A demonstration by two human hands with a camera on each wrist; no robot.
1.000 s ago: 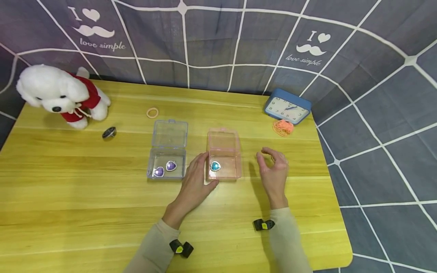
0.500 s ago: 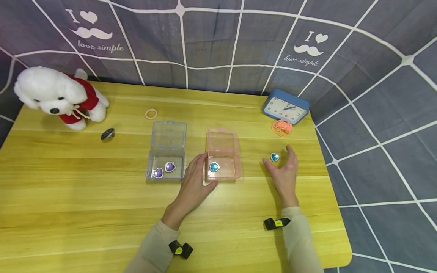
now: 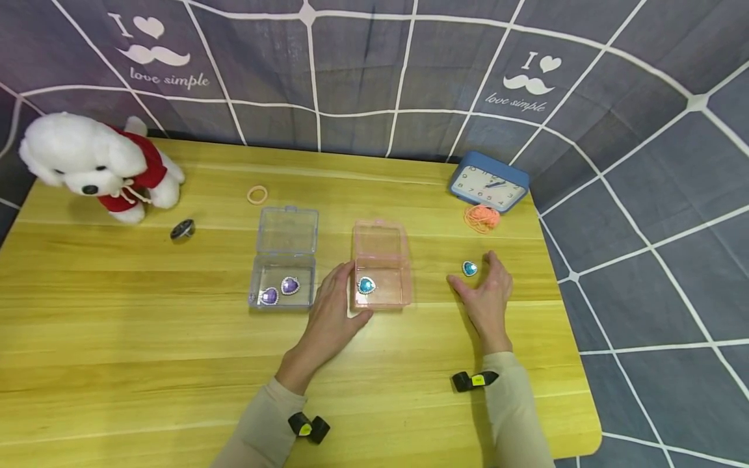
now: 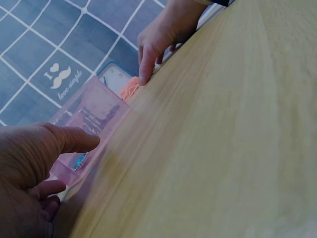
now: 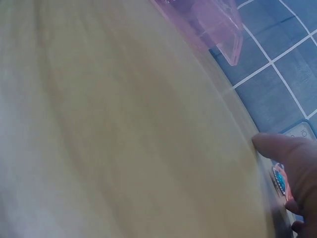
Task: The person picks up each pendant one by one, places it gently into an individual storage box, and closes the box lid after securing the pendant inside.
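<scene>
A pink clear box (image 3: 380, 240) stands with its lid back and one blue heart-shaped gem (image 3: 366, 285) inside. My left hand (image 3: 330, 312) rests along its left side, fingers fairly straight, thumb near the front edge. To the right, another blue gem edged with small beads (image 3: 470, 268) lies on the table. Around it, my right hand (image 3: 487, 296) spreads thumb and index finger, with visible gaps from the gem. The right wrist view shows that gem (image 5: 280, 181) beyond the thumb. A bluish clear box (image 3: 287, 231), also open, contains two purple heart-shaped gems (image 3: 289, 286).
At the back right, a blue clock (image 3: 490, 183) has a bundle of orange string (image 3: 482, 218) before it. A white plush dog (image 3: 99, 166), a small dark knob-like object (image 3: 183, 229) and a pale ring (image 3: 257, 194) are left. Patterned cloth (image 3: 357, 71) hangs behind the table.
My right hand has shifted right and its fingers have spread, revealing the blue gem on the table. In the last half second it is nearly still. My left hand stays at the pink box.
</scene>
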